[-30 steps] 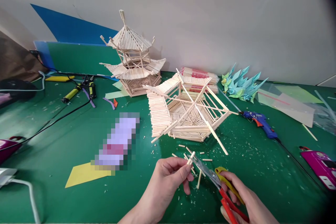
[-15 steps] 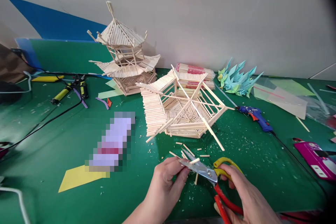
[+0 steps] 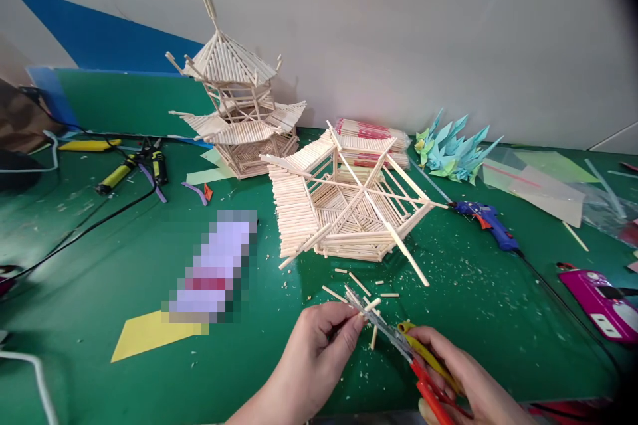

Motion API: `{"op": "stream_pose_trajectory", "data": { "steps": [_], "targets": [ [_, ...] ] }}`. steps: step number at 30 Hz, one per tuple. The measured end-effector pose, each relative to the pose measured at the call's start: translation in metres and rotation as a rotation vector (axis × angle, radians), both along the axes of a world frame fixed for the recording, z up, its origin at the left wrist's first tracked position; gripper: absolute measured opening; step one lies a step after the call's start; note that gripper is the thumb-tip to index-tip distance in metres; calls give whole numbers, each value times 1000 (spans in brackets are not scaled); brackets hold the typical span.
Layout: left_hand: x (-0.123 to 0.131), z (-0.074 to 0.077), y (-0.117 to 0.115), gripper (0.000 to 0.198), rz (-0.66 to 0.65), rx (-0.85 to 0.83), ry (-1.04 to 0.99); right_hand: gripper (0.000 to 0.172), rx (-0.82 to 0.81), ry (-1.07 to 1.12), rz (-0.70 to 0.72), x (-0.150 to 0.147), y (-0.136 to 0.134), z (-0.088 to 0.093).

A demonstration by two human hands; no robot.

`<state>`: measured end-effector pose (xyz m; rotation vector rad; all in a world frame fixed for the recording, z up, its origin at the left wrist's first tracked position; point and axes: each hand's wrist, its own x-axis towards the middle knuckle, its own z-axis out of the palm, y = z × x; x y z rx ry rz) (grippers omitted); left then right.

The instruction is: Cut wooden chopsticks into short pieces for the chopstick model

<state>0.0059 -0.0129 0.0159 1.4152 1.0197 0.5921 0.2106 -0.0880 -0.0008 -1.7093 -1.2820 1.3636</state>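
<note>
Between the thumb and fingers of my left hand [image 3: 319, 348] is a short pale wooden stick [image 3: 371, 305], its far end sticking out. My right hand [image 3: 463, 372] grips scissors [image 3: 432, 382] by their red and yellow handles. Their blades lie across the stick right beside my left fingertips and look nearly closed on it. Several cut stick pieces [image 3: 390, 295] lie scattered just beyond the blades. Behind them stands a half-roofed stick model [image 3: 299, 212], with bare beams crossing over its open right side.
A finished-looking stick pagoda [image 3: 239, 66] stands at the back left. Bundled sticks [image 3: 373, 129] and a blue paper craft [image 3: 451, 146] are along the wall. To the right lie a blue glue gun [image 3: 486, 220] and a pink power strip [image 3: 598, 299]; pliers [image 3: 132, 166] lie left.
My right hand has squeezed the scissor handles together, and the spread blades have come together across the stick. My left hand stays almost in place.
</note>
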Motion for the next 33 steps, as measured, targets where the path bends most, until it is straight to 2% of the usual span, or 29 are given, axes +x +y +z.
{"op": "stream_pose_trajectory", "data": {
  "steps": [5,11,17,22,28,33],
  "targets": [
    [1,2,1,33,-1,-122,-32,18,-28,254,-116,-1,5,3],
    [4,5,6,34,2,-183,-60,22,-307,400,-54,-3,12,-23],
    [9,3,8,35,1,-94,-29,16,-507,537,-204,-10,11,-30],
    [12,3,4,33,15,-40,-21,19,-512,504,-160,-10,9,-24],
    [16,9,1,33,18,13,41,25,-474,396,-3,-6,9,-10],
    [16,10,-3,32,-14,54,26,33,-504,259,41,-11,7,-25]
  ]
}}
